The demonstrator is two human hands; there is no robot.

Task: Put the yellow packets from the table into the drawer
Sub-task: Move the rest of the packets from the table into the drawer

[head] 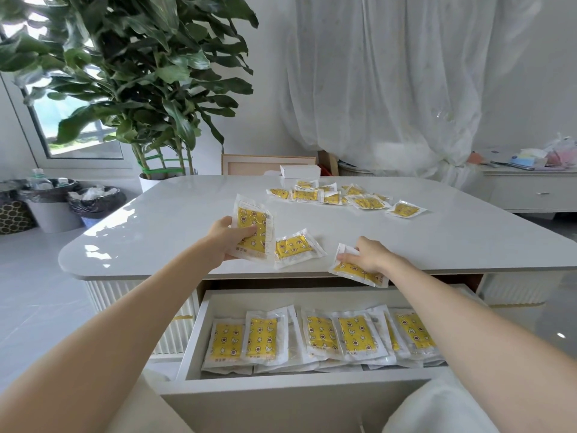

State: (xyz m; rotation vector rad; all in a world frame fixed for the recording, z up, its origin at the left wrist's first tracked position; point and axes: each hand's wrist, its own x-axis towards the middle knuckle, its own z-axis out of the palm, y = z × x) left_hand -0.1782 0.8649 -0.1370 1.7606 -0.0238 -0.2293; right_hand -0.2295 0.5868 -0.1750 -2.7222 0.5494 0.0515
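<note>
My left hand (229, 240) grips a yellow packet (254, 228) and holds it tilted up just above the white table (175, 214). My right hand (371, 256) pinches a second yellow packet (359, 273) that hangs over the table's front edge. A third packet (296, 248) lies flat between both hands. Several more yellow packets (346, 196) are scattered at the far middle of the table. Below the front edge the white drawer (193, 332) stands pulled out, with several yellow packets (321, 337) laid in a row inside.
A small white box (299, 171) sits at the table's far edge. A big potted plant (140, 89) stands at the back left, with lined bins (71, 203) beside it. A low white cabinet (530, 189) with clutter is at the right. White curtains hang behind.
</note>
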